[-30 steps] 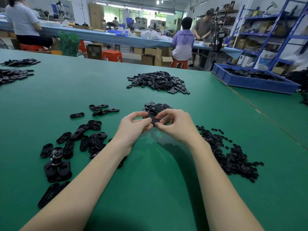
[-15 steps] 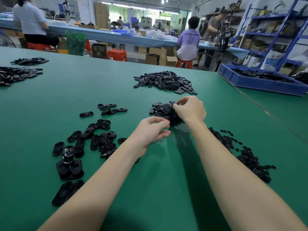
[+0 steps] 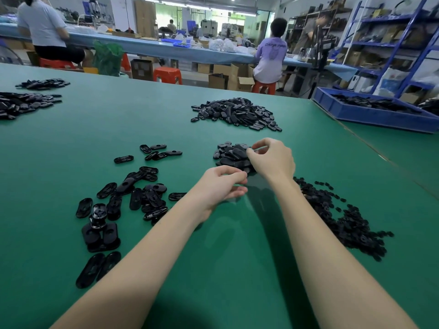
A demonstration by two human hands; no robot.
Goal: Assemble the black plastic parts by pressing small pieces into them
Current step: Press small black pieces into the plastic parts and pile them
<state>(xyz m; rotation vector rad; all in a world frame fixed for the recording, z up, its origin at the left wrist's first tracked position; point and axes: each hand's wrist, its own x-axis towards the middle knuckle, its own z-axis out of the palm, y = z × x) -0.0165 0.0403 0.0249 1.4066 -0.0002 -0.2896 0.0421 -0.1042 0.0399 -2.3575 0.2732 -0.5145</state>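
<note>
- Resting mid-table on the green table (image 3: 213, 269), a small heap of black oval parts (image 3: 231, 154) is touched at its right edge by the right hand (image 3: 273, 160), fingers curled narrow; whether it grips a part I cannot tell
- The left hand (image 3: 221, 188) sits just before the heap, fingertips pinched together, contents hidden
- Tiny black pieces (image 3: 344, 219) spread along the right; loose oval shells (image 3: 142, 193) left
- Bare green lies between the forearms
- Blue tray (image 3: 370, 115) sits at the far right corner
- Faint writing on a seated person's purple shirt (image 3: 273, 53), unreadable
</note>
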